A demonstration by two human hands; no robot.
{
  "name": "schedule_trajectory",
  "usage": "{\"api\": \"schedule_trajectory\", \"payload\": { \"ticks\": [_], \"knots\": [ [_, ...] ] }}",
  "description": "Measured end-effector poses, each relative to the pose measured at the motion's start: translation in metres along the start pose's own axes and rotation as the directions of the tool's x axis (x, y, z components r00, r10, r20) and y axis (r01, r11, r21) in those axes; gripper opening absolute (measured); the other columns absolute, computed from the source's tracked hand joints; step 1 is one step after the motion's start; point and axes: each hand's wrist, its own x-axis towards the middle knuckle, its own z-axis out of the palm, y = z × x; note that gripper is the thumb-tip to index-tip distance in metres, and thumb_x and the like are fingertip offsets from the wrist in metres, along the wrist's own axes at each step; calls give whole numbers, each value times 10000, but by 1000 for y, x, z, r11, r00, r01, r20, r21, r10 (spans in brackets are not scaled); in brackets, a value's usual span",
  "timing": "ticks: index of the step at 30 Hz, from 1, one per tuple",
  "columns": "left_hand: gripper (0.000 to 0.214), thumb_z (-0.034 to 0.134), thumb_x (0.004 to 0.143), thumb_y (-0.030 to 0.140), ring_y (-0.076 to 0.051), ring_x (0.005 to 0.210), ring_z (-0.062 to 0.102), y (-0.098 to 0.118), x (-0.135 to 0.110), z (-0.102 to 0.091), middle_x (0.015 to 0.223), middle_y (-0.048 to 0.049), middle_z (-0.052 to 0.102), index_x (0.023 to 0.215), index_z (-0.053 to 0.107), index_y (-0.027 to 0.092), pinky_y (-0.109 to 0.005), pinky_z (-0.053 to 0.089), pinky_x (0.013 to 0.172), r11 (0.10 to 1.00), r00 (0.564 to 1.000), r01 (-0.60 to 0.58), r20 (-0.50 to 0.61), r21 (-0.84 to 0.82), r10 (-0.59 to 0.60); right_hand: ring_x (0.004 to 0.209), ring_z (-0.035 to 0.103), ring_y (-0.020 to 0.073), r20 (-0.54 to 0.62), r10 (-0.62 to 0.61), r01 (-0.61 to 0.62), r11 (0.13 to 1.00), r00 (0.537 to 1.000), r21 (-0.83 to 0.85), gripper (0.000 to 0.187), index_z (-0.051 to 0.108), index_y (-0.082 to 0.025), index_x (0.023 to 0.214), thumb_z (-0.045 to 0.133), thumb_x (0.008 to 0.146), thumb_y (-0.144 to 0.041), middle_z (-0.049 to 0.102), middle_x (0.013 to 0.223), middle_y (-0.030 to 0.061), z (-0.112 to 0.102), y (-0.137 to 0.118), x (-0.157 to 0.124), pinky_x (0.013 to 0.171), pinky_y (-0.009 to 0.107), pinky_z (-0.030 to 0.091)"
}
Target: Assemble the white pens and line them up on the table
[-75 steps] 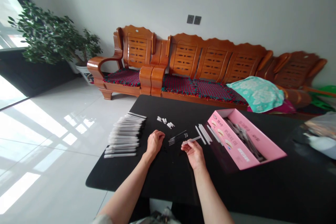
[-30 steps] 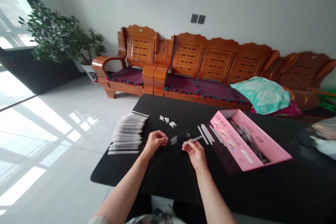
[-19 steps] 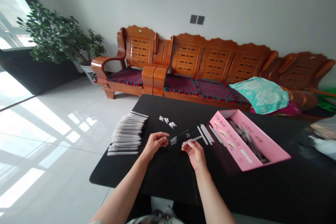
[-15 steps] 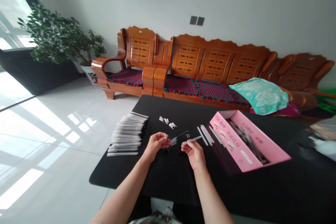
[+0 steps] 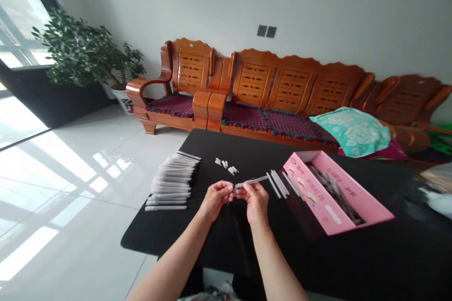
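Note:
Over the black table my two hands meet. My right hand pinches a clear white pen barrel that points up and to the right. My left hand is closed in a pinch at the barrel's near end, on something thin I cannot make out. A row of finished white pens lies to the left. Several small white caps lie beyond my hands. A few loose white barrels rest beside an open pink box filled with dark refills.
The table's left edge drops to a shiny tiled floor. Beyond the table stand a wooden armchair and a long wooden sofa with a teal cloth. A potted plant is at the far left. A plastic bag lies at the right.
My hands have come together: the right hand lifted the barrel up and to the left, and the left hand moved right to meet its near end. The dark refills lying between them are now hidden.

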Motion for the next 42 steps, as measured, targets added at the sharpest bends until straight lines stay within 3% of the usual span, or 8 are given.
{"api": "schedule_trajectory", "payload": {
  "ticks": [26, 31, 38, 42],
  "knots": [
    [315, 865, 624, 308, -87, 544, 587, -2, -3, 0, 626, -21, 639, 750, 666, 98, -201, 482, 563, 998, 999, -31, -31, 60, 32, 486, 666, 156, 25, -80, 82, 992, 997, -98, 306, 637, -141, 833, 819, 685, -337, 709, 650, 24, -2, 9, -5, 415, 226, 532],
    [288, 843, 653, 310, -89, 534, 575, -2, -3, 2, 612, -23, 647, 743, 663, 104, -203, 458, 555, 990, 996, -82, -9, 117, 83, 447, 640, 136, 17, -72, 73, 990, 997, -124, 287, 633, -140, 813, 807, 699, -338, 693, 621, 11, -2, 10, -4, 366, 195, 483],
    [302, 863, 609, 309, -99, 520, 565, 3, -5, 9, 584, -12, 640, 702, 655, 111, -204, 442, 535, 930, 969, -231, -21, 285, 247, 428, 630, 141, -11, -6, 5, 994, 1000, -107, 264, 624, -139, 755, 802, 690, -323, 695, 593, 22, 0, 7, -4, 358, 196, 470],
    [356, 831, 663, 393, -115, 547, 594, 4, -7, 10, 655, -26, 668, 833, 682, 117, -225, 489, 561, 929, 976, -204, -7, 310, 217, 435, 643, 152, -22, 15, -17, 996, 1000, -90, 263, 632, -138, 751, 811, 673, -315, 709, 603, 34, 1, 5, -5, 361, 202, 474]
  ]
}}
